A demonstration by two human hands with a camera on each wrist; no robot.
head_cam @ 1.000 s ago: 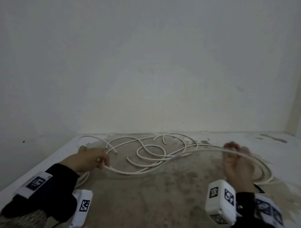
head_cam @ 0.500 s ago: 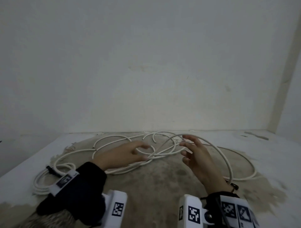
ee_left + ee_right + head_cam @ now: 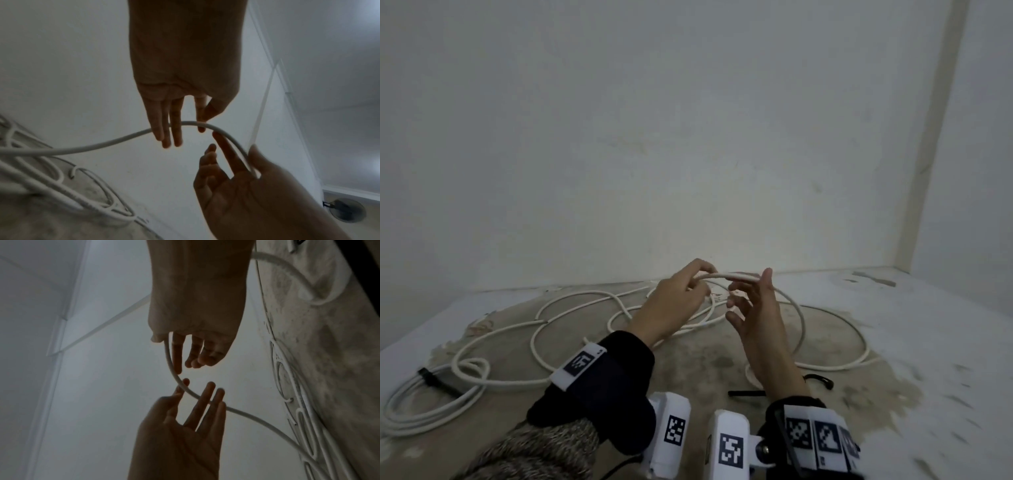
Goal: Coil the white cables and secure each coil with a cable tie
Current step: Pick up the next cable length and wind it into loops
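Note:
A long white cable (image 3: 799, 329) lies in loose loops on the stained floor (image 3: 688, 377). One stretch of it (image 3: 726, 275) is lifted between my hands. My left hand (image 3: 688, 284) pinches it between thumb and index fingertip, the other fingers straight behind the cable (image 3: 123, 139). My right hand (image 3: 758, 289), palm up, holds the same stretch between thumb and index finger (image 3: 228, 151). In the right wrist view the cable (image 3: 257, 418) runs from my right hand (image 3: 195, 296) through my left hand (image 3: 180, 443) down to the floor loops.
A second white cable (image 3: 421, 411) lies coiled at the far left, bound with a black tie (image 3: 431, 378). Two loose black ties (image 3: 746, 393) (image 3: 822, 381) lie on the floor beside my right wrist. White walls close the back and right side.
Both hands have come together from far apart and risen off the floor. They now hold one raised stretch of cable between them, and the view has swung left.

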